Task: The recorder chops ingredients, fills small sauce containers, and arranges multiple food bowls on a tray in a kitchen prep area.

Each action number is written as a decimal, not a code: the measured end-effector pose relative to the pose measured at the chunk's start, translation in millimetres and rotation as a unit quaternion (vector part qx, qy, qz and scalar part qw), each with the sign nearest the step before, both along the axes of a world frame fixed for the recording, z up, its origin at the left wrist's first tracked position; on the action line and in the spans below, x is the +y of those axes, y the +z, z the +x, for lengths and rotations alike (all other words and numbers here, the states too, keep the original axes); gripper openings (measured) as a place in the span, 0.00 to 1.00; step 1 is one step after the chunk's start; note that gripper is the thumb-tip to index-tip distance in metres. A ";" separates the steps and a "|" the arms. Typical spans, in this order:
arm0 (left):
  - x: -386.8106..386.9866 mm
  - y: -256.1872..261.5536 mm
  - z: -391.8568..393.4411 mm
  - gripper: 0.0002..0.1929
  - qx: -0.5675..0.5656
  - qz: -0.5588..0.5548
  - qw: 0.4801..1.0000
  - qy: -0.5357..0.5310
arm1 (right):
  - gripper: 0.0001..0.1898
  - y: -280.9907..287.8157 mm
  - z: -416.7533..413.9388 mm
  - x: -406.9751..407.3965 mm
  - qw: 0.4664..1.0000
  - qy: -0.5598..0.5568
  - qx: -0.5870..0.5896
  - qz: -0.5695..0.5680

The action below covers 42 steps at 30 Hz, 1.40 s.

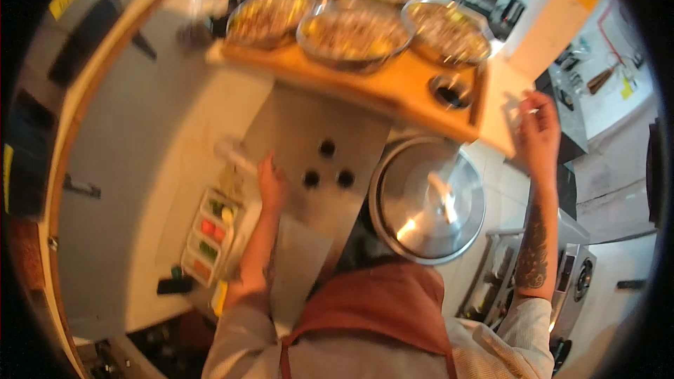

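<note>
My left hand (271, 185) is over the steel counter plate (337, 110), left of its several dark round holes. A blurred pale object (234, 153) lies at its fingertips; whether I grip it is unclear. Below, to the left of my forearm, is a white sectioned tray (196, 242) with green and red foods. My right hand (538, 121) is raised at the right, beside the end of a wooden tray (337, 73). Its fingers are loosely bent and apart, and no held object shows. Several clear-covered round bowls of food (355, 34) stand on the wooden tray.
A large pot with a shiny metal lid (421, 215) stands close before my apron, between my arms. A small dark-centred cup (450, 92) sits in the wooden tray's right corner. A black object (175, 285) lies by the sectioned tray. At the right is a gas stove (576, 279).
</note>
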<state>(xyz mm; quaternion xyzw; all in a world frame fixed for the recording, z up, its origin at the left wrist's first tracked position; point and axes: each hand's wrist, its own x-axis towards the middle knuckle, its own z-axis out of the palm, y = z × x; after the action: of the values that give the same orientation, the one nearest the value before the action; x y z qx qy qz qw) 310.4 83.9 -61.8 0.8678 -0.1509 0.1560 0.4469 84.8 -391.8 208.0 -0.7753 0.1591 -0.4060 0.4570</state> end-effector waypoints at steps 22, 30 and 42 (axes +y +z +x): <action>-75.5 51.5 -26.3 0.35 0.118 0.330 0.901 -0.257 | 0.07 4.0 -11.2 -0.5 0.995 -0.020 -0.040 0.086; -108.3 304.4 -83.7 0.35 0.056 0.229 0.867 -0.439 | 0.27 21.8 17.1 54.0 0.937 -0.014 0.037 -0.348; -211.8 424.6 -49.3 0.32 -0.153 0.336 0.793 -0.484 | 0.35 32.7 45.9 83.5 0.967 0.011 0.105 -0.231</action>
<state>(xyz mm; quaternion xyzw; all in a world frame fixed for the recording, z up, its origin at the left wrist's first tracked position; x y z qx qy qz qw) 261.1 -128.0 362.8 0.7415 -0.6608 -0.0106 0.1155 130.8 -308.3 240.7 -0.8997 0.0992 -0.3433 0.2507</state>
